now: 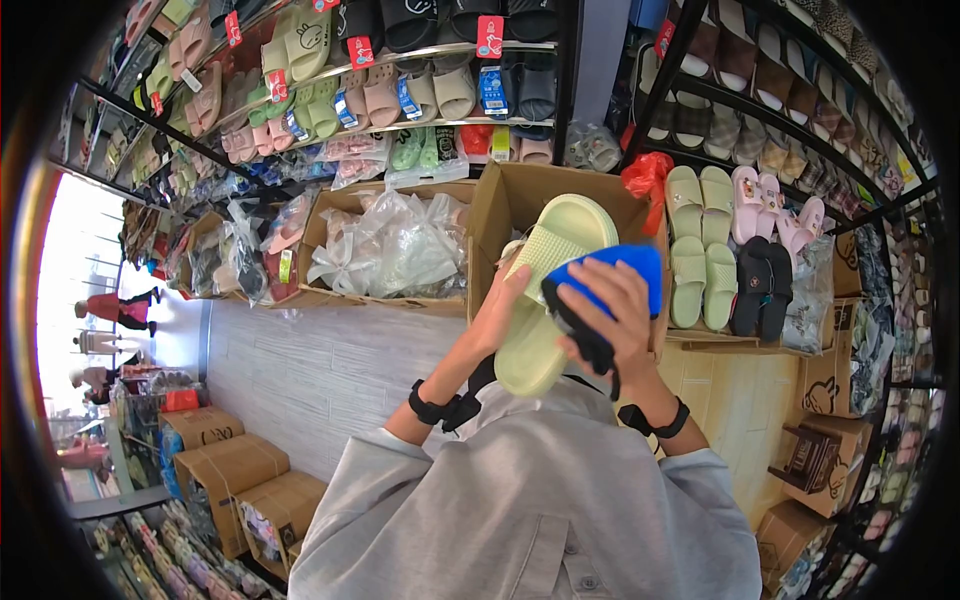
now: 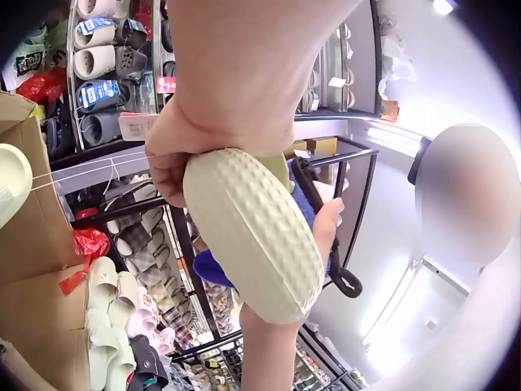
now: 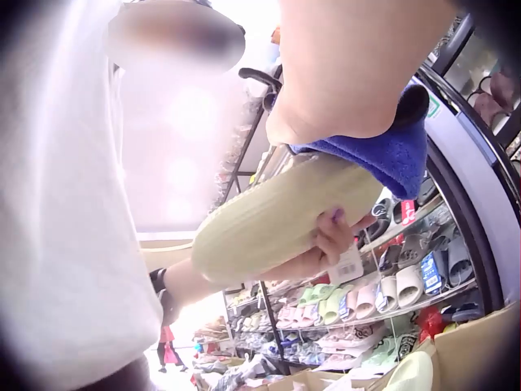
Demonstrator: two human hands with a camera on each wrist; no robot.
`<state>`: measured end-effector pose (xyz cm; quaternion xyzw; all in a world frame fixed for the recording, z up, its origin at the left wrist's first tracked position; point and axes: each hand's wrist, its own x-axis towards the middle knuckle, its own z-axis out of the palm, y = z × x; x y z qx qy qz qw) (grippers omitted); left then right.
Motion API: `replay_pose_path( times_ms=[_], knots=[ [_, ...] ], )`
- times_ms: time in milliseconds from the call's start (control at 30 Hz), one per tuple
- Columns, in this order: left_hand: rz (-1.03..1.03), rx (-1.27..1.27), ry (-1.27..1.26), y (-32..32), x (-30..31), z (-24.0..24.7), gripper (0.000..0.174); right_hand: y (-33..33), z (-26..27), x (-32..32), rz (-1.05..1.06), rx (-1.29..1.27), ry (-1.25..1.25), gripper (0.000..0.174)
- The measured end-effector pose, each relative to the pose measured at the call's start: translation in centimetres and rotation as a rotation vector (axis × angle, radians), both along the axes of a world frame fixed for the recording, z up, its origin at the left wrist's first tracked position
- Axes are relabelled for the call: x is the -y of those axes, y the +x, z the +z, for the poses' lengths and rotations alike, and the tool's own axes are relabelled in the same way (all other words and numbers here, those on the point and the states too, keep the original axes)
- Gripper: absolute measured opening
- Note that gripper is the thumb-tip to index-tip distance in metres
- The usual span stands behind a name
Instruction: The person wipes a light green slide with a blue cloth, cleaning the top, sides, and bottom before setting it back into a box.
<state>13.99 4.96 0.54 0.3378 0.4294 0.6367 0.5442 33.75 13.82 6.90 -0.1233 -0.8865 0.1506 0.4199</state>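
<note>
Metal racks of slippers line the room. Nearest, the left hand grips a pale-green slipper with a waffle-textured strap; the right hand, fingers curled, holds a fuzzy blue cloth against it. Beyond sits an open cardboard box.

No text is legible: the print on the red tags, blue labels and cardboard boxes is too small or blurred.

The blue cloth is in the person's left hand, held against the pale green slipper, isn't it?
Not quite, it is the other hand: the head view shows the blue cloth in the person's right hand, while the left hand holds the slipper. The cloth is against the slipper, as you say.
</note>
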Motion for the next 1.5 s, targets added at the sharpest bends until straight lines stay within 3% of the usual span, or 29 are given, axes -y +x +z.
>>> replay_pose_path(
  times_ms=[167,267,433,667,833,933,1033,1233,1367,1500],
  knots=[
    [0.06,0.013,-0.102,-0.3,-0.4,-2.6,0.069,-0.6,-0.7,2.4,0.226,0.065,0.303,0.041],
    [0.052,0.011,-0.066,-0.4,-0.5,-1.8,0.068,-0.1,-0.9,1.0,0.284,0.091,0.306,0.042],
    [0.046,0.193,-0.13,0.4,0.0,1.0,0.067,0.6,-0.6,-0.8,0.133,0.043,0.176,0.047],
    [0.005,0.161,-0.093,0.7,-0.1,1.5,0.066,0.1,-0.6,-1.1,-0.052,-0.036,-0.008,0.049],
    [-0.005,0.216,-0.147,0.3,-0.2,0.3,0.063,0.5,-1.3,0.5,0.149,0.032,0.157,0.044],
    [-0.004,0.272,-0.171,-0.1,-0.2,-0.1,0.063,0.6,-1.8,0.0,0.26,0.083,0.42,0.042],
    [-0.008,0.231,-0.17,-0.2,-0.1,0.4,0.063,1.2,-1.4,-1.7,0.253,0.066,0.272,0.042],
    [-0.052,0.132,-0.185,-0.8,0.3,0.5,0.063,0.4,-1.5,-4.8,-0.046,-0.122,-0.05,0.047],
    [-0.083,0.205,-0.215,-0.9,0.3,0.2,0.064,0.0,-1.5,-2.9,-0.106,-0.051,0.053,0.048],
    [0.005,0.253,-0.21,-0.7,-0.3,0.2,0.064,-0.6,-2.2,0.4,0.117,-0.021,0.187,0.043]
  ],
)
